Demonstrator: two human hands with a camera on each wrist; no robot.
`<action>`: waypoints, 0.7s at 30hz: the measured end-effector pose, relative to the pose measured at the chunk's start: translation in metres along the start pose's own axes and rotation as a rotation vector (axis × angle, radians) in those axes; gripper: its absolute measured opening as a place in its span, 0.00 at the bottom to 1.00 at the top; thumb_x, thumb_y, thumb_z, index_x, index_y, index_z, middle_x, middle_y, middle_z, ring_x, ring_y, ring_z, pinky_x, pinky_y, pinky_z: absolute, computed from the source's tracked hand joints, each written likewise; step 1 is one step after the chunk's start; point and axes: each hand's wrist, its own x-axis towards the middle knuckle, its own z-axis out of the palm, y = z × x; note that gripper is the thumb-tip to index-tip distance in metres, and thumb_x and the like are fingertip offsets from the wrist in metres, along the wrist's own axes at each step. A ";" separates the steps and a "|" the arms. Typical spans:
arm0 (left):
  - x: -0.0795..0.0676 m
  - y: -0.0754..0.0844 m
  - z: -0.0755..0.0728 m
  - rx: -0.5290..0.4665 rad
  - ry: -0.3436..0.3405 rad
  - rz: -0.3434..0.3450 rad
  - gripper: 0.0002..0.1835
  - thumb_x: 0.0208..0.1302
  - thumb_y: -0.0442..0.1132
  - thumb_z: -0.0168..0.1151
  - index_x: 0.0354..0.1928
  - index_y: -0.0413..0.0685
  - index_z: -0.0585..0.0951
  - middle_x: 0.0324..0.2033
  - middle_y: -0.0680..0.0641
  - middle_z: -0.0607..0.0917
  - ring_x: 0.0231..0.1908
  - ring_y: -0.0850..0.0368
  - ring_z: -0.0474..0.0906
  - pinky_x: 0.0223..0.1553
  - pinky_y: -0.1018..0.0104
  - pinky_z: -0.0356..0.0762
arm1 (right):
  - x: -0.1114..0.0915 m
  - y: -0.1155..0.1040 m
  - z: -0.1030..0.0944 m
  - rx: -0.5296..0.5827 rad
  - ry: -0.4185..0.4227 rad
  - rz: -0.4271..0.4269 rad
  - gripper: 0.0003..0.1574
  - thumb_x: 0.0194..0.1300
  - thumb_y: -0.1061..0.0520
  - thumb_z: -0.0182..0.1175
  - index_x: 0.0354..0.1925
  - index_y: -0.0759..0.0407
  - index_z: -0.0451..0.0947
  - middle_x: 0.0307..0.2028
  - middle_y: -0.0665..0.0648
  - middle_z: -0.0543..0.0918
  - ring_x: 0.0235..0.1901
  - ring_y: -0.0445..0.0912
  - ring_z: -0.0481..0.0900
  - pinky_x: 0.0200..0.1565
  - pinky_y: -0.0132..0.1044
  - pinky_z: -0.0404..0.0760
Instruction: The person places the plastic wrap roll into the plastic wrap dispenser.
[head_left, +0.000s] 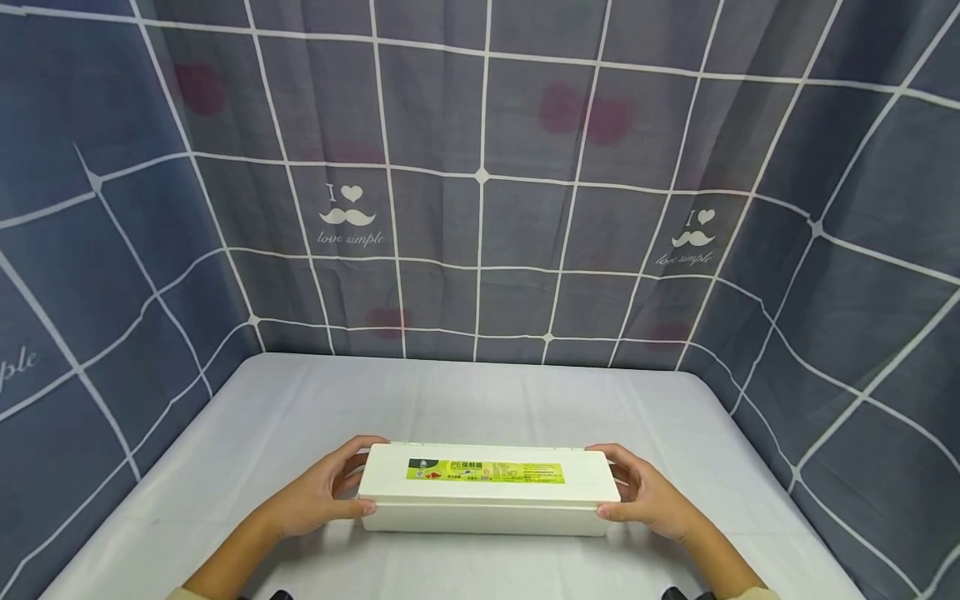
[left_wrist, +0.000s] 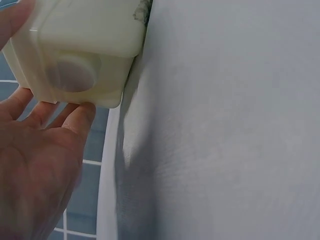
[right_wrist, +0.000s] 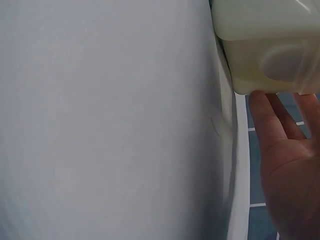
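Note:
A long off-white plastic cling film box (head_left: 487, 518) sits on the white-covered table with its lid down. On its top is a green and yellow label (head_left: 486, 472). At the box's left end my left hand (head_left: 318, 492) grips it, thumb on the front and fingers at the back. My right hand (head_left: 651, 495) holds the right end the same way. Each wrist view shows one end of the box (left_wrist: 95, 30) close up, with a round shape in the end wall. In the right wrist view the right hand's (right_wrist: 295, 170) thumb is out of sight.
A white cloth (head_left: 465, 400) covers the table. Blue-grey curtains (head_left: 435, 217) with white grid lines and printed lettering stand behind the table and along both sides. Dark objects (head_left: 675, 593) show at the wrists along the bottom edge.

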 end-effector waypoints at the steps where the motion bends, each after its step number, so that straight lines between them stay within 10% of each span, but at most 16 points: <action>1: 0.000 0.000 -0.001 0.002 0.000 -0.002 0.41 0.63 0.31 0.71 0.75 0.46 0.62 0.72 0.37 0.67 0.68 0.71 0.69 0.65 0.80 0.71 | 0.000 0.000 0.000 0.002 -0.004 -0.001 0.43 0.58 0.69 0.69 0.69 0.68 0.64 0.63 0.53 0.76 0.57 0.43 0.80 0.53 0.39 0.87; 21: 0.000 -0.006 -0.007 -0.085 -0.021 0.049 0.44 0.60 0.27 0.70 0.76 0.41 0.61 0.74 0.33 0.64 0.70 0.69 0.69 0.66 0.76 0.72 | -0.002 0.001 -0.001 0.014 -0.024 -0.089 0.52 0.57 0.73 0.68 0.75 0.68 0.57 0.77 0.49 0.64 0.66 0.41 0.76 0.56 0.38 0.85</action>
